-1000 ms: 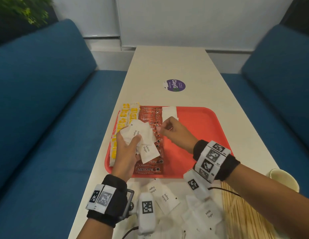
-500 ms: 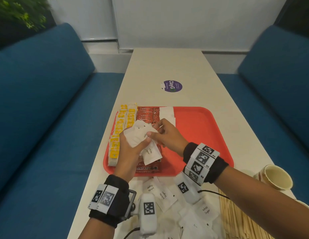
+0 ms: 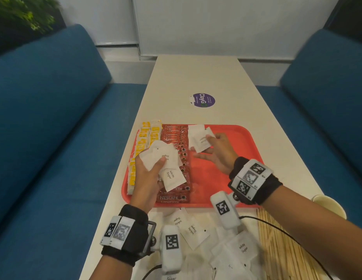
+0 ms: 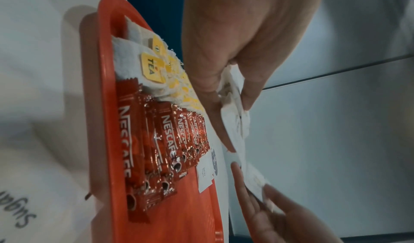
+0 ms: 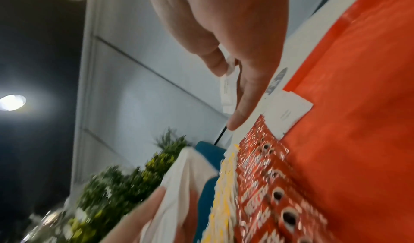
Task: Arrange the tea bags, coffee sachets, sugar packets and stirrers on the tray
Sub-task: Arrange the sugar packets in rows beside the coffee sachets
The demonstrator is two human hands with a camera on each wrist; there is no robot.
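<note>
A red tray (image 3: pixel 236 138) holds a column of yellow-tagged tea bags (image 3: pixel 144 138) at its left, a row of red Nescafe coffee sachets (image 3: pixel 176 142) beside them, and white sugar packets (image 3: pixel 195 129) at the far middle. My left hand (image 3: pixel 154 166) grips a bunch of sugar packets (image 3: pixel 166 156) above the sachets. My right hand (image 3: pixel 206 142) pinches a single sugar packet (image 3: pixel 199 145) over the tray, just near the laid packets. The right wrist view shows that pinched packet (image 5: pixel 227 94) between thumb and finger, above a laid sugar packet (image 5: pixel 286 112).
Several loose sugar packets (image 3: pixel 196 231) lie on the table in front of the tray. Wooden stirrers (image 3: pixel 277 245) lie at the front right, beside a paper cup (image 3: pixel 329 205). A purple sticker (image 3: pixel 203 100) sits beyond the tray. Blue sofas flank the table.
My right hand met the left hand's bunch, took one sugar packet from it, and has carried it right and farther out toward the laid packets. The left hand has stayed in place.
</note>
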